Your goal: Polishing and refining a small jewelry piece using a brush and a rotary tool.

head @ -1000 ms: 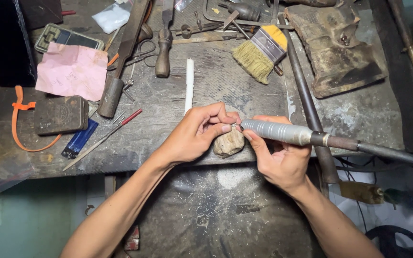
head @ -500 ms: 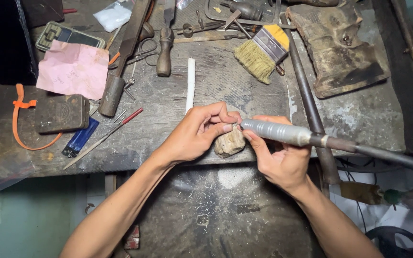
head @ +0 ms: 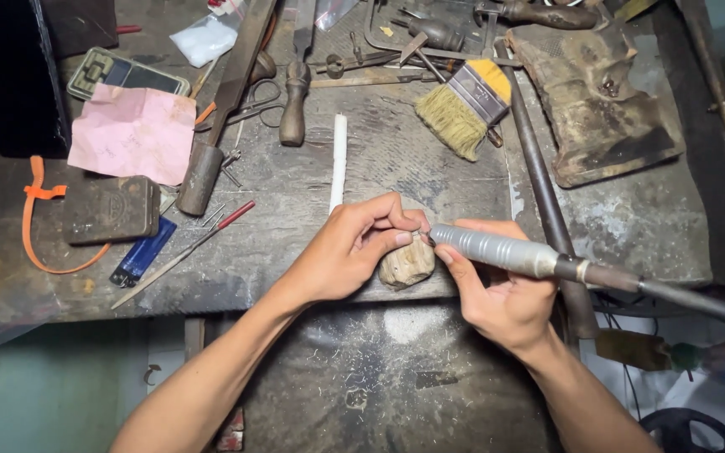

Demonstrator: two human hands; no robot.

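At the near edge of the grimy work surface, the left hand is curled over a small pale wooden peg block, its fingertips pinched together on a tiny piece I cannot make out. The right hand is clamped around the ribbed metal handpiece of a rotary tool, whose tip meets that pinched spot right above the block. The dark flexible shaft runs off to the right, past the surface's edge.

Open room is scarce. The only bare patch lies just left of the hands, along the near edge; below the edge a dusty lower apron catches filings.

A white stick lies just beyond the left hand, pointing away. Farther right sits a paintbrush with yellow bristles, and beside it a long dark rod runs near to far. A worn leather piece fills the far right.

To the left, a crumpled pink paper lies flat, with a clear plastic bag at the far side and a flat dark rectangular case with an orange strap nearer. A blue lighter and a red-handled needle file lie by the near edge, a big wooden-handled file above them.
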